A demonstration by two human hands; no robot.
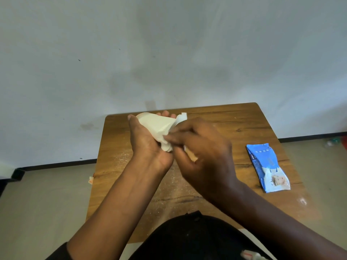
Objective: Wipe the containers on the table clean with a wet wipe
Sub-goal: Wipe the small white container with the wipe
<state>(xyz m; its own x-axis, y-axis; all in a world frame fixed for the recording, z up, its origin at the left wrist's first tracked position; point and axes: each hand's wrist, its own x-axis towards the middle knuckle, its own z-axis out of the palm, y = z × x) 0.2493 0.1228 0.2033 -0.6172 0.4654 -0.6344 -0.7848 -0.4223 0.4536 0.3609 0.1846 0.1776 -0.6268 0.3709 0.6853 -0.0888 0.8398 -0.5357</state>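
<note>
Bench (234,124): brown wood-grain top against a pale wall, faint pale specks scattered over the near half.

Left hand (148,141): raised above the bench middle, palm turned inward, fingers curled behind and under a cream-white container (155,124); thumb lies along its near edge. The forearm rises from lower left.

Right hand (202,147): just beside the left, knuckles up, fingers bunched and pinching a wet wipe (181,118) against the container's right side. The forearm enters from lower right.

Container: held clear of the bench, tilted, its shape mostly masked by both hands; whether lid or tub cannot be told.

Wipes pack (267,167): blue packet lying flat near the bench's right edge, well apart from the hands.

Wet wipe: white, crumpled, a corner showing beyond the right hand.

Step in hand, by judgement: wiping is under way on this container. No other container shows on the bench. The next move likely calls for turning the piece in the left hand to offer an uncleaned face, with firm wipe pressure.
</note>
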